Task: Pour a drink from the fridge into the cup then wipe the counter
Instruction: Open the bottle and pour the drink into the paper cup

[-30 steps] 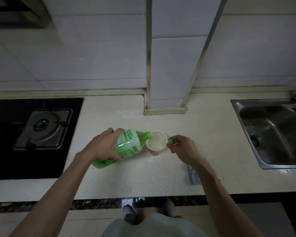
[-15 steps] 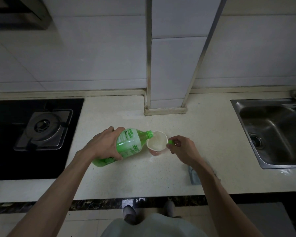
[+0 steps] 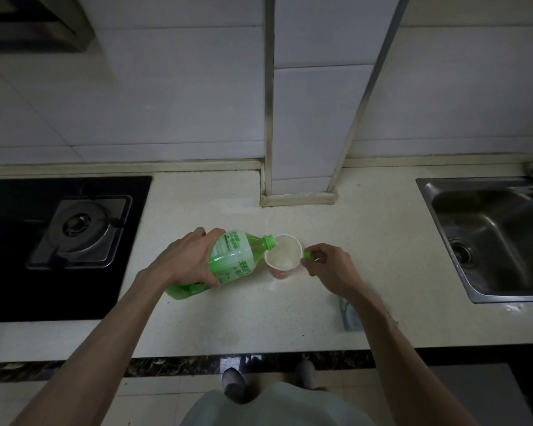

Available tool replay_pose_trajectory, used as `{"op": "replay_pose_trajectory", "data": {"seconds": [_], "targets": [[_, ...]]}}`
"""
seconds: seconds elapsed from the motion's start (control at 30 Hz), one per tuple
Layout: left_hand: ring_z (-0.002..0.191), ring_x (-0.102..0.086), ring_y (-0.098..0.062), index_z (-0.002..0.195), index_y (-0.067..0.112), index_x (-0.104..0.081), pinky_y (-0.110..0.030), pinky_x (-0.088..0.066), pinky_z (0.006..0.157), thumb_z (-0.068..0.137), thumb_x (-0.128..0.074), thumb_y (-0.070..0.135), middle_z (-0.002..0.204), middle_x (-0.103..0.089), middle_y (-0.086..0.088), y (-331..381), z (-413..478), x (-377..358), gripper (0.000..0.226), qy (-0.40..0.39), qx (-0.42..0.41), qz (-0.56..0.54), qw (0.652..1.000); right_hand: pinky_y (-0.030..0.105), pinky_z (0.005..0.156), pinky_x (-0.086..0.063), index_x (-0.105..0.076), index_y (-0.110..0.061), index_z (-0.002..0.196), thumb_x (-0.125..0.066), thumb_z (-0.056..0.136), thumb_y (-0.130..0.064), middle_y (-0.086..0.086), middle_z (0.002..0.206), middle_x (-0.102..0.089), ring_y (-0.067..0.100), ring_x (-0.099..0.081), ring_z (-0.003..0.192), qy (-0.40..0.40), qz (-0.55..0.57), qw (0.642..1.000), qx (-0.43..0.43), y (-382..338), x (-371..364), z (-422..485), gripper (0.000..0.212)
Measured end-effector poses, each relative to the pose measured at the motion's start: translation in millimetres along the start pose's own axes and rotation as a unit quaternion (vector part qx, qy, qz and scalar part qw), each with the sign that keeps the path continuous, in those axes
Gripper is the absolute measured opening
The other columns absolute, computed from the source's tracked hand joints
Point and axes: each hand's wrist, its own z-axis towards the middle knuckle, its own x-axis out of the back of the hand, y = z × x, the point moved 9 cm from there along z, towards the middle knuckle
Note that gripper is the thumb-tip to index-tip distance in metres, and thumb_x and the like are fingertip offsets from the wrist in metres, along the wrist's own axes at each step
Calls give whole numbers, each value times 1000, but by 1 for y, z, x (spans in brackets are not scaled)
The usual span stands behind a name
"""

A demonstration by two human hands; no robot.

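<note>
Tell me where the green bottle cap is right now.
In the head view, the green cap is pinched in the right hand, just right of the cup, opposite the bottle held by the left hand.

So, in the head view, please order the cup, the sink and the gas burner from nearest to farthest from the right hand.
1. cup, just left of the right hand.
2. sink, at the right.
3. gas burner, far left.

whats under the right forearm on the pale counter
A blue-grey cloth lies on the pale counter; only one edge strip shows beside the right forearm, which covers the rest, so its full shape cannot be seen.
</note>
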Motion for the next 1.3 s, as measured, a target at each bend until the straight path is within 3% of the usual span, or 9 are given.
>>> {"op": "replay_pose_trajectory", "data": {"seconds": [0.63,1.03,1.3], "targets": [[92,-53,-15,139,35,-31,-29,-50,69,57,-82,46,106,-45,4,2,0,-1,97,-9,2,1,1000,12,58,-47,-68,-10,110,-68,89,-21,2,82,-70,7,-64,64,4,5,1000,3,4,2,0,24],[92,-53,-15,137,37,-31,-33,-54,72,56,-82,47,106,-45,5,3,2,-1,96,-9,4,-2,1000,28,72,-55,-67,-10,111,-68,89,-23,4,86,-72,12,-68,69,3,-1,1000,6,6,0,0,25],[93,-53,-15,140,35,-31,-30,-52,71,58,-83,45,108,-46,4,4,1,-2,98,-12,0,0,1000,29,72,-55,-67,-10,111,-67,90,-22,4,87,-71,12,-67,70,-2,4,1000,5,5,-2,0,24]]}}
